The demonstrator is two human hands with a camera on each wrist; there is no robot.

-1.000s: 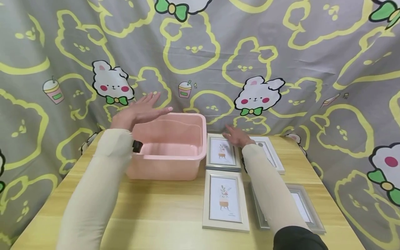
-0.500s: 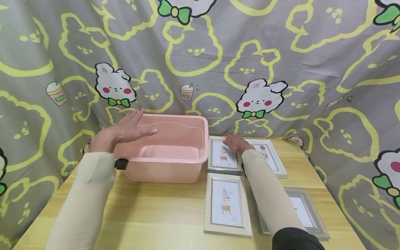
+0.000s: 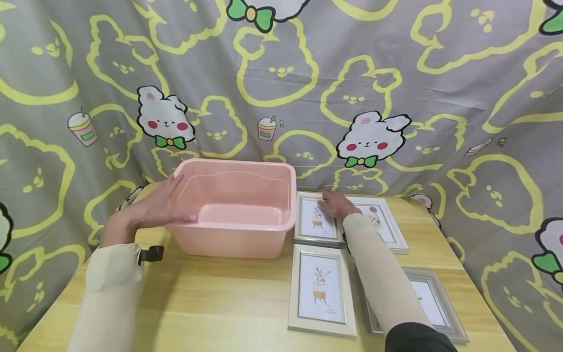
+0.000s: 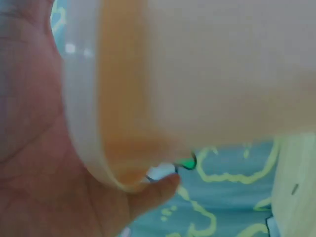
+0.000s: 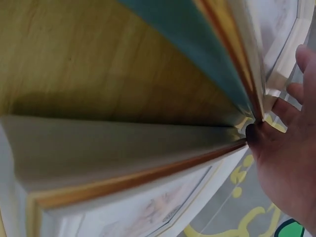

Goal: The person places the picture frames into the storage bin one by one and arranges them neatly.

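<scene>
A pink plastic basin (image 3: 228, 242) stands at the back of the table. My left hand (image 3: 151, 208) is at its left rim, fingers straight, thumb stretched toward the front corner; the left wrist view shows the palm (image 4: 34, 123) beside the basin's pale rim (image 4: 81, 98). Right of the basin lies a light picture frame (image 3: 318, 232) with a potted-plant print. My right hand (image 3: 338, 204) reaches over its far right corner, fingertips on the frame. In the right wrist view, the thumb of my right hand (image 5: 291, 143) sits at the gap between this frame and the white picture frame (image 5: 128, 190).
A cream picture frame (image 3: 322, 327) lies in front of the potted-plant one. A white picture frame (image 3: 398, 234) lies at the back right, and a silver-grey one (image 3: 444, 293) lies partly under my right forearm. A patterned curtain (image 3: 281, 112) hangs behind the wooden table (image 3: 228, 303).
My left hand has moved down and left, from above the basin to its left rim. My right fingers have come down onto the frame's far corner. The basin and frames stay put.
</scene>
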